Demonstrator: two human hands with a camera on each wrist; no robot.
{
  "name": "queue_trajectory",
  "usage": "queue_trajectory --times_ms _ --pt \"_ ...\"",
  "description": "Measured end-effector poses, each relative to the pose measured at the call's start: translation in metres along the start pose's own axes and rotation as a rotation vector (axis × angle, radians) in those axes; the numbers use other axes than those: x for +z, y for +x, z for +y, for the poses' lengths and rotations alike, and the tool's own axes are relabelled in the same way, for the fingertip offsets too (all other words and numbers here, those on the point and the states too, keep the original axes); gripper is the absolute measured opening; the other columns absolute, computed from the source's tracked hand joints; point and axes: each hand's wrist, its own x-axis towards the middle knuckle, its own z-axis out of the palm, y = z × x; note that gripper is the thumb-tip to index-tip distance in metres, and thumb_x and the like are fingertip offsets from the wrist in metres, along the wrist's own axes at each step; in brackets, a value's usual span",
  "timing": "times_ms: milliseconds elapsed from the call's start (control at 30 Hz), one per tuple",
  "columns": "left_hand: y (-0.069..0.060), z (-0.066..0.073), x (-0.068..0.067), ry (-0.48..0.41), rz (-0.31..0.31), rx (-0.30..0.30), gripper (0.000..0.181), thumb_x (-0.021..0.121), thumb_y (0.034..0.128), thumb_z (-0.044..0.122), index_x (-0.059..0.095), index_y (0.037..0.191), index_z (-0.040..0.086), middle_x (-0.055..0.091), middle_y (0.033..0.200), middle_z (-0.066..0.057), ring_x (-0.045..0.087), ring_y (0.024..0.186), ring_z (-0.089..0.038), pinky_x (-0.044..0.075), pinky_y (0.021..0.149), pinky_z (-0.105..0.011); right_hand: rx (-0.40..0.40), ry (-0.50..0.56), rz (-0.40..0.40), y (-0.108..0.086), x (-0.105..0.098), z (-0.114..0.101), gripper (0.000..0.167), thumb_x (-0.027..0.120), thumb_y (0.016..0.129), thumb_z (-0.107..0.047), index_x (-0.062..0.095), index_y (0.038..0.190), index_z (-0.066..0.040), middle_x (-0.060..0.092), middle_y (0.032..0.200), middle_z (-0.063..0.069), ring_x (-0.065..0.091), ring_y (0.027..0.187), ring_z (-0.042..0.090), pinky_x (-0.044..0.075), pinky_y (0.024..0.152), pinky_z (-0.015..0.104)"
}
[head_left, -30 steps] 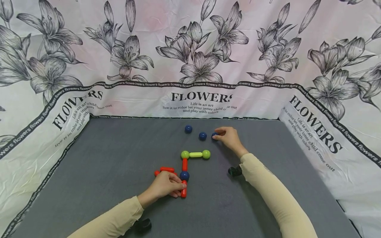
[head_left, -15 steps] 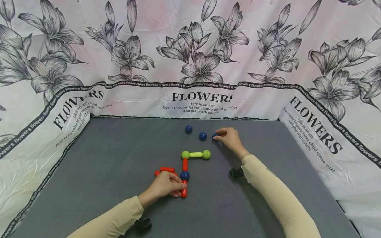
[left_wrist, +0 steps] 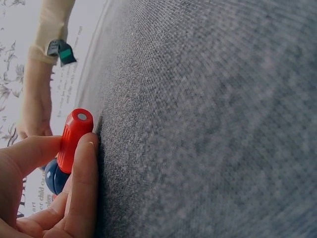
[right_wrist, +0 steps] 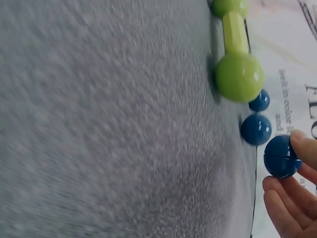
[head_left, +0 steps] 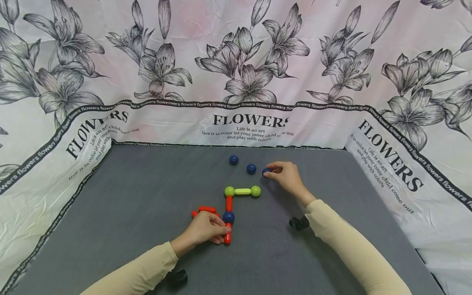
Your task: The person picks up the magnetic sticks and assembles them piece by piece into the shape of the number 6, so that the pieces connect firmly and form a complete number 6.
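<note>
My left hand pinches a red magnetic rod between thumb and finger; its free end, with a metal disc, faces the left wrist camera. The rod's other end meets a blue ball. Beyond that ball another red rod runs up to a green ball, from which a light green rod leads right to a second green ball. My right hand pinches a blue ball with a seam round it, at the right of two other blue balls.
Loose blue balls lie toward the back, one farther off and one nearer. Several loose red rods lie just beyond my left hand, partly hidden by it. A floral-printed cloth borders the grey table at the back and sides.
My right hand has shifted slightly toward me, with the pinched blue ball coming along a little. The left hand and the joined rods and balls look unmoved.
</note>
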Motion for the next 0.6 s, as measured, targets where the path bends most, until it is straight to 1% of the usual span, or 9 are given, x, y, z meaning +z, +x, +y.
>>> queue_trajectory --times_ms 167,300,433,600 --pt "0.000 0.000 0.000 0.002 0.006 -0.007 0.023 0.081 0.0819 0.015 0.071 0.092 -0.003 0.075 0.075 -0.012 0.069 0.057 -0.011 0.060 0.057 -0.032 -0.012 0.043 -0.009 -0.014 0.001 -0.010 0.035 0.077 0.086 -0.032 0.073 0.115 -0.013 0.076 0.110 0.006 0.073 0.093 0.021 0.058 0.080 0.041" --pt "0.000 0.000 0.000 0.006 0.011 -0.009 0.023 0.081 0.0818 0.016 0.072 0.091 -0.003 0.075 0.075 -0.012 0.069 0.057 -0.011 0.060 0.057 -0.032 -0.039 0.064 -0.027 -0.028 0.002 -0.020 0.033 0.078 0.086 -0.030 0.073 0.114 -0.013 0.076 0.108 0.006 0.072 0.094 0.021 0.058 0.081 0.041" --pt "0.000 0.000 0.001 0.003 0.009 -0.010 0.023 0.081 0.0818 0.016 0.072 0.091 -0.003 0.075 0.075 -0.012 0.069 0.057 -0.011 0.060 0.057 -0.032 -0.065 0.073 -0.046 -0.040 0.007 -0.029 0.030 0.079 0.085 -0.027 0.073 0.112 -0.013 0.076 0.107 0.006 0.073 0.095 0.021 0.059 0.079 0.037" --pt "0.000 0.000 0.000 -0.005 0.006 -0.013 0.023 0.081 0.0818 0.016 0.072 0.092 -0.003 0.075 0.075 -0.012 0.069 0.057 -0.011 0.060 0.057 -0.032 -0.082 0.121 -0.075 -0.052 0.015 -0.040 0.029 0.081 0.083 -0.022 0.074 0.110 -0.014 0.075 0.106 0.007 0.073 0.091 0.019 0.059 0.076 0.032"
